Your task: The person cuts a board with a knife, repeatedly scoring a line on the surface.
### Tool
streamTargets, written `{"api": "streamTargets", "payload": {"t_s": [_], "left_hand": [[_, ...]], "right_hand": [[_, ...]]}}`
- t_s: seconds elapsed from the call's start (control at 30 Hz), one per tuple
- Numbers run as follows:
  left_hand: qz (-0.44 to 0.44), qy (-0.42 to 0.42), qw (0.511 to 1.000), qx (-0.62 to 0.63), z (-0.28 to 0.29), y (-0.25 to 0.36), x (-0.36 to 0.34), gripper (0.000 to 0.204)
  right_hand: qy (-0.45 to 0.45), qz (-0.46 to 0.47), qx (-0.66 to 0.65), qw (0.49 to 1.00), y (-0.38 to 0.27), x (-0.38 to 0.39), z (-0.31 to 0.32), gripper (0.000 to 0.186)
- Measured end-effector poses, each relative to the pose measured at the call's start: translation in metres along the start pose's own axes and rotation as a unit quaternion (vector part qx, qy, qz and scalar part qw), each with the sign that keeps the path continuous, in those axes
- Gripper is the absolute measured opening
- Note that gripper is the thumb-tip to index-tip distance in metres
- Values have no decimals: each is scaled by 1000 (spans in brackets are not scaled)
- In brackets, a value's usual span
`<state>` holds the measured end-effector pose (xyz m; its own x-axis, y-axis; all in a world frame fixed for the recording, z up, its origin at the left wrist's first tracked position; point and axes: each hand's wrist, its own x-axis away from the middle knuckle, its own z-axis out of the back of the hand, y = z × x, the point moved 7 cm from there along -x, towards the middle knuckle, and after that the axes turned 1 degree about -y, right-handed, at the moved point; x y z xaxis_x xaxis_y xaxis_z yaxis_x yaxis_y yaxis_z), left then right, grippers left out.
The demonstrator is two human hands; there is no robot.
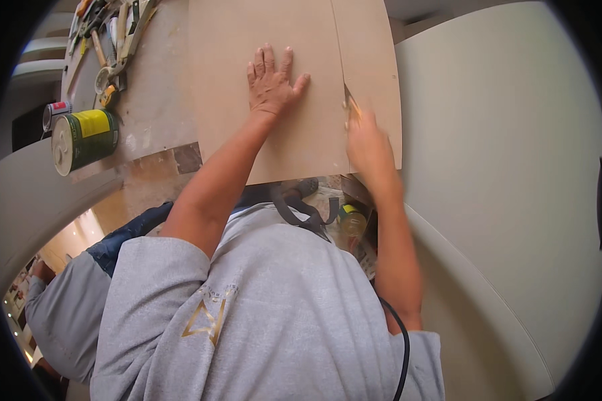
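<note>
A light brown wooden board (227, 93) lies in front of me, with a thin dark line running lengthwise near its right side. My left hand (273, 83) rests flat on the board left of that line, fingers spread and holding nothing. My right hand (368, 140), smeared by motion, is closed around a tool with a dark pointed blade and an orange part (354, 105). The blade's tip meets the board at the line. The tool's grip is hidden inside the fist, so its exact kind cannot be made out.
Several hand tools (117, 40) lie on the table at the far left, near a dark green can with a yellow label (87, 140) and a smaller can (57, 115). A large pale panel (502, 134) fills the right. Another person's grey sleeve (70, 314) shows lower left.
</note>
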<state>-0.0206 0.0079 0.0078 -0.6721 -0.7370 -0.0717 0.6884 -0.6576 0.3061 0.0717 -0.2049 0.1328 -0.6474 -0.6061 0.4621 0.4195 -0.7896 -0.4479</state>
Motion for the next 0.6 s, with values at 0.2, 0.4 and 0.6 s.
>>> {"api": "streamTargets", "payload": {"t_s": [0.2, 0.4, 0.6], "left_hand": [[-5, -4, 1000, 18, 4, 9, -3, 83], [-13, -17, 1000, 2, 4, 17, -7, 83], [-3, 9, 1000, 3, -2, -6, 1, 82]], "right_hand": [[17, -99, -50, 994, 48, 171, -8, 32], [28, -53, 37, 998, 17, -20, -15, 27], [-26, -47, -10, 999, 1, 33, 2, 28]]}}
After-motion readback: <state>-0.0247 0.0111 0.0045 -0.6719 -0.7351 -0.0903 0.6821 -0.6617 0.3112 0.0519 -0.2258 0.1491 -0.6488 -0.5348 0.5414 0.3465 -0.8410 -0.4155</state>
